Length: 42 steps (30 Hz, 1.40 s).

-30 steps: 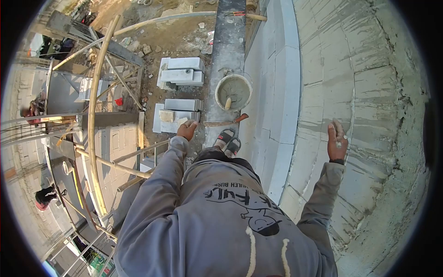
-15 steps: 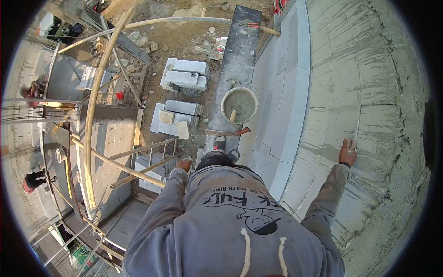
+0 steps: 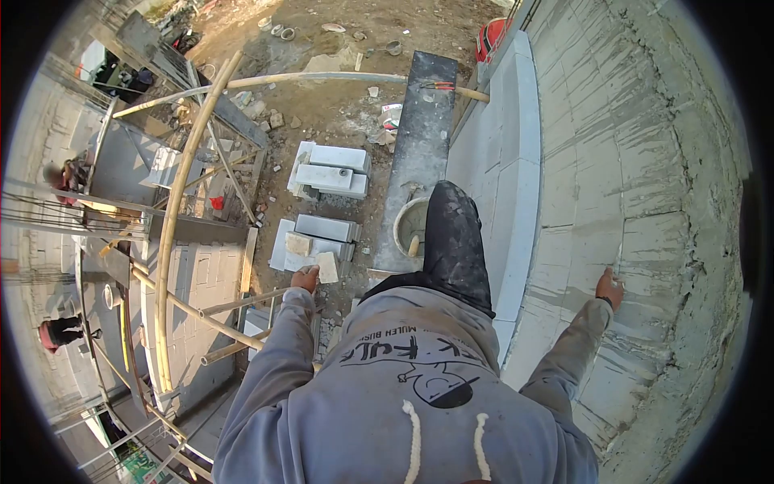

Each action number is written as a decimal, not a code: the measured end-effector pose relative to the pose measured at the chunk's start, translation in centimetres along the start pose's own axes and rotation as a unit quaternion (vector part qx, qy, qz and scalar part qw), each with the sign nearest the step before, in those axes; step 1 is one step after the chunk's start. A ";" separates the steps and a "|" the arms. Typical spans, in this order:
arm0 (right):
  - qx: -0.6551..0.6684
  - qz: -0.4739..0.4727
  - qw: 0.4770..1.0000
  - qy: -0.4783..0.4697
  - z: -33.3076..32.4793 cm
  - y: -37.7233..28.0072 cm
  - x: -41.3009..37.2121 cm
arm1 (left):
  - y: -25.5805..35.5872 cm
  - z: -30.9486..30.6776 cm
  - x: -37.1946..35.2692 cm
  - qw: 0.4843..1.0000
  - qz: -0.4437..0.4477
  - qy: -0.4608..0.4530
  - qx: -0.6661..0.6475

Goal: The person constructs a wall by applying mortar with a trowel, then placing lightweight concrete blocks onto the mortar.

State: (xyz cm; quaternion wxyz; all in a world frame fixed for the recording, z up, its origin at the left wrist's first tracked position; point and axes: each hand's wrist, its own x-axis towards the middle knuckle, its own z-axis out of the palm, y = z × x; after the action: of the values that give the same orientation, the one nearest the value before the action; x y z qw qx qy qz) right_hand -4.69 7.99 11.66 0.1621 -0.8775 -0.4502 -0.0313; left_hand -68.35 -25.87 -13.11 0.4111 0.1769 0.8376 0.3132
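Bucket (image 3: 398, 228) with grey mortar (image 3: 414, 219) and pale handle (image 3: 414, 246), apart from left hand (image 3: 305, 278)

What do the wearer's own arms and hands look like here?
Loose, creased grey sleeves cover both arms down toward the wrists. The left hand and right hand wear no gloves. A dark band shows at the right wrist.

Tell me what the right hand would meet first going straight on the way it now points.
Probably the wall, which fills the view ahead of the right hand; depth is unclear, so they may be touching.
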 end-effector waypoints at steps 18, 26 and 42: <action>0.126 -0.248 0.930 -0.242 18.5 -36.5 11.0 | 10.3 6.9 17.9 0.951 -0.201 0.083 -0.217; 0.064 -0.271 0.920 -0.275 22.2 -49.8 27.3 | 53.5 12.0 40.6 0.986 0.147 -0.078 0.012; 0.092 -0.303 0.938 0.138 11.8 -59.2 41.2 | 58.0 18.5 47.6 0.956 0.084 -0.207 0.193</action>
State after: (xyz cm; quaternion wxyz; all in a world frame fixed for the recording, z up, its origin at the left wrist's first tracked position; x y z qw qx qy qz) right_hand -28.77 75.94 23.93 0.2850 -0.6678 -0.6692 -0.1580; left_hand -79.88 50.47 -10.37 0.5056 0.3831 0.7610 0.1357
